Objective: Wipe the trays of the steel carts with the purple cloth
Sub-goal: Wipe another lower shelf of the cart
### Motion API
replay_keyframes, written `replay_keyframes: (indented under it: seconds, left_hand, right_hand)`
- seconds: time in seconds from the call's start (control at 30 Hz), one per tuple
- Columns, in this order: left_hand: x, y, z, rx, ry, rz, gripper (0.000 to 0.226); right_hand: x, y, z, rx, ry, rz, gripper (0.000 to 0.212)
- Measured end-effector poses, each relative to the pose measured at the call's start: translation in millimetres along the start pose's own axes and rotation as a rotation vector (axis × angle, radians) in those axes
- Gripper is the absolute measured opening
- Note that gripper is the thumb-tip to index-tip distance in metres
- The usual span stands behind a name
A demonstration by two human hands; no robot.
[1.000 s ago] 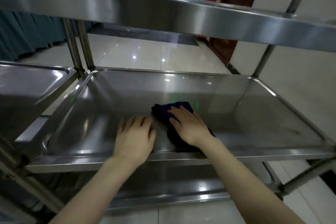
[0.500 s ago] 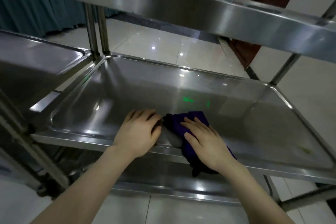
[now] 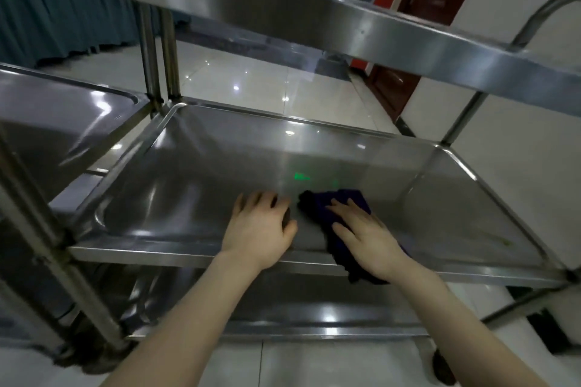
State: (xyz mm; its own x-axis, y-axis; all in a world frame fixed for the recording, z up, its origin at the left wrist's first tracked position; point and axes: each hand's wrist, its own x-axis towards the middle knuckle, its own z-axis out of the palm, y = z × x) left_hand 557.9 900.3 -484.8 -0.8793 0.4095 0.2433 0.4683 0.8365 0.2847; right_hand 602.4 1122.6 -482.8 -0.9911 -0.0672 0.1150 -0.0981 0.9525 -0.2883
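A: Where is the dark purple crumpled cloth [image 3: 319, 209] right now?

B: It's on the middle stainless steel tray [image 3: 195, 195] of the cart, at the near edge and about halfway along it. One end hangs over the near rim under the wrist, and the rest lies on the tray floor.

A: How should this wipe be done well?

B: I'd say pull the hanging end up onto the tray first, so the whole cloth is working. Then press evenly and make overlapping strokes from the near rim out to the far edge. The rounded corners need attention, and so does the yellowish smear [image 3: 504, 241] near the right front corner, which looks unwiped.

A: And the hands?

B: The right hand [image 3: 364, 236] lies palm down on the cloth with its fingers spread and nearly straight, pointing toward the far left. It presses the cloth and doesn't clutch it. The left hand [image 3: 259, 226] is just beside it, apart from the cloth. The heel of that hand is at the near rim and its loosely bent fingers rest on bare steel, holding nothing. I think it's there to steady the cart.

A: What's beyond them?

B: The top steel tray [image 3: 314, 12] runs overhead, and glossy pale floor tiles [image 3: 239, 72] show past the far edge.
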Motion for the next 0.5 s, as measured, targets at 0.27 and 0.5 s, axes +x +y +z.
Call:
replay_keyframes:
  seconds: [0.27, 0.5]
  left_hand:
    - [3.7, -2.6, 7.7, 0.003, -0.021, -0.015, 0.047]
    - [1.1, -4.7, 3.7, -0.014, -0.029, -0.029, 0.044]
  right_hand:
    - [79.3, 21.5, 1.8, 0.0, -0.024, 0.205, 0.046]
    - [71.1, 27.6, 2.9, 0.005, -0.028, 0.153, 0.049]
